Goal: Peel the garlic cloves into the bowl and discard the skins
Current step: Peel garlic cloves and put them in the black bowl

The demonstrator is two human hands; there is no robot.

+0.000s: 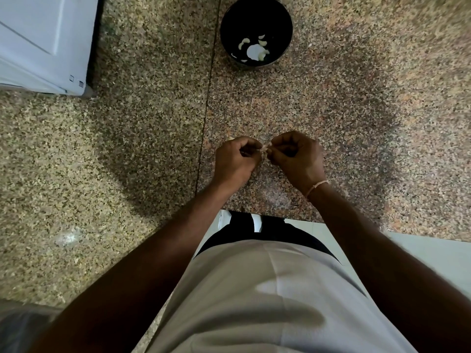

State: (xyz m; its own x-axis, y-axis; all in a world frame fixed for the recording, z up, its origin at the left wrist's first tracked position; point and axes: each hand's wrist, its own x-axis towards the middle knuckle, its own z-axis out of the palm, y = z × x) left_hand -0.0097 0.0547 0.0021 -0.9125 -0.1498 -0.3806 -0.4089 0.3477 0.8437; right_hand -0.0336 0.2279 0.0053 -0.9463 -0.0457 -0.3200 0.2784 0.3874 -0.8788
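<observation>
**Both hands pinching one garlic clove over the tabletop**

My left hand (pixel 235 159) and right hand (pixel 297 155) meet above the speckled granite tabletop (pixel 331 110), knuckles up. The fingers on both are curled in and clenched on a small pale garlic clove (pixel 263 149) held between the two hands; only a sliver of it shows at the fingertips, so I can't tell how much skin is on it. Thin cord bracelet (pixel 316 186) on my right wrist.

Black bowl (pixel 229 29) sits on the tabletop well beyond my hands, toward the far edge. Inside it: several peeled cloves (pixel 262 43), whitish, lying loose on the bottom around a bright round patch, can't tell what that patch is.

White appliance (pixel 43 42) at the far left on the tabletop, well apart from the bowl. A dark seam line runs across the tabletop just left of my left hand. My light shirt (pixel 267 289) fills the bottom of the view.
</observation>
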